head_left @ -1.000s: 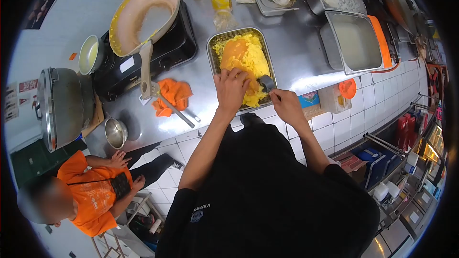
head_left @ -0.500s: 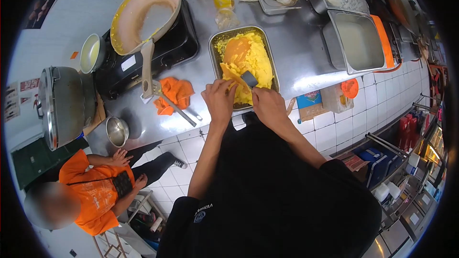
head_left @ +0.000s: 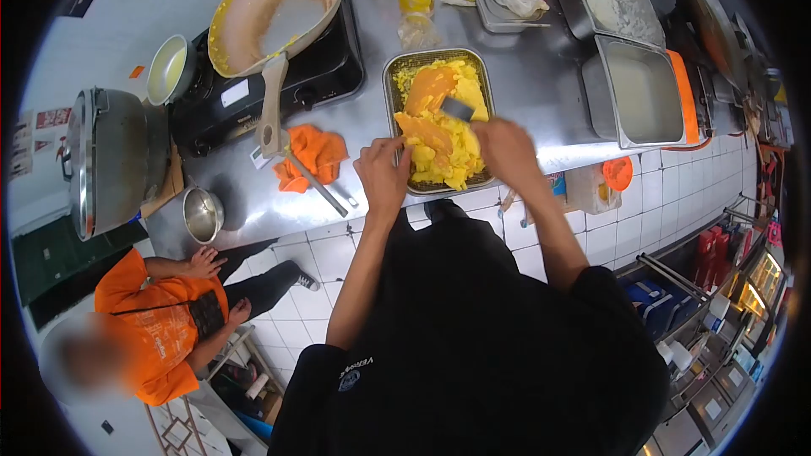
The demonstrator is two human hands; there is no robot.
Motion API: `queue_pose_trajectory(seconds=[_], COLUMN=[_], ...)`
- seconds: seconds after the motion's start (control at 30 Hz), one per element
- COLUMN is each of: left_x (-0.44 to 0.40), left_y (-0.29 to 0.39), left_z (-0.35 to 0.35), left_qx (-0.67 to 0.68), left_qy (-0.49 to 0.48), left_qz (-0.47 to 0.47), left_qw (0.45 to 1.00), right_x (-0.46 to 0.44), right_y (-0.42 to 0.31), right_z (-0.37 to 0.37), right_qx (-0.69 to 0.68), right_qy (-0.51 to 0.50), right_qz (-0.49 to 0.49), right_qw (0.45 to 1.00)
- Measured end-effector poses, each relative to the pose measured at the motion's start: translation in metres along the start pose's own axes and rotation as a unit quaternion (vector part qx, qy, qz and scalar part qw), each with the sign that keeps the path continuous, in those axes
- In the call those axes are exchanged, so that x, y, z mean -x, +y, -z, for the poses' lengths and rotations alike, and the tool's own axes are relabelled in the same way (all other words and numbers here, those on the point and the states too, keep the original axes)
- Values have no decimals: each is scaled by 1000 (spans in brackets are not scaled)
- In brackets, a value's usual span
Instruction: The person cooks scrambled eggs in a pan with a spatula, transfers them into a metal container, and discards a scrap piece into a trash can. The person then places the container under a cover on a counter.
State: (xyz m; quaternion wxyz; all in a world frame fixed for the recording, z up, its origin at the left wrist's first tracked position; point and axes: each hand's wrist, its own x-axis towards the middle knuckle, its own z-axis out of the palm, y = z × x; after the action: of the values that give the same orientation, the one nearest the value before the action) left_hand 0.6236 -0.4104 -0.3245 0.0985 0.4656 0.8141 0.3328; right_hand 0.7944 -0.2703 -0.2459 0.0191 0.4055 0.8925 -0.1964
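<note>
A metal tray (head_left: 394,116) on the steel counter holds yellow crumbly food (head_left: 460,171) with smooth orange pieces (head_left: 429,87) on top. My left hand (head_left: 383,174) is at the tray's near left corner, its fingers pinched at the edge of an orange piece that is partly lifted. In my right hand (head_left: 505,150), slightly blurred, is a tool with a dark flat head (head_left: 457,109); the head is over the middle of the food. My fingers hide most of the tool's handle.
A large pan (head_left: 274,13) sits on a black stove (head_left: 325,76) at the left, its handle toward me. Nearby are an orange cloth (head_left: 314,152) and a small metal bowl (head_left: 203,214). Deep steel containers (head_left: 646,93) stand right. A person in orange (head_left: 160,321) is at lower left.
The dark tool head has risen up over the food with my right hand. My left hand has stayed by the tray's near left corner. The whole view has shifted slightly.
</note>
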Motion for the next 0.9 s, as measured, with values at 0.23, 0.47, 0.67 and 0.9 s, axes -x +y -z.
queue_pose_trajectory(seconds=[0.23,0.47,0.67,0.9], left_x=[17,11,-1,-30], left_y=[-65,-43,-55,-96], left_z=[-39,-24,-14,13], left_qx=[288,381,375,364], left_qy=[-39,-83,-67,-77], left_qz=[208,314,315,325], left_qw=[934,866,869,869], right_x=[-42,-75,-129,-211], right_y=[8,-3,-28,-49], right_z=[-18,-45,-46,-13], right_qx=[138,170,163,68], right_qy=[-17,-8,-32,-100], right_qz=[70,104,124,51], right_qw=[988,980,978,991])
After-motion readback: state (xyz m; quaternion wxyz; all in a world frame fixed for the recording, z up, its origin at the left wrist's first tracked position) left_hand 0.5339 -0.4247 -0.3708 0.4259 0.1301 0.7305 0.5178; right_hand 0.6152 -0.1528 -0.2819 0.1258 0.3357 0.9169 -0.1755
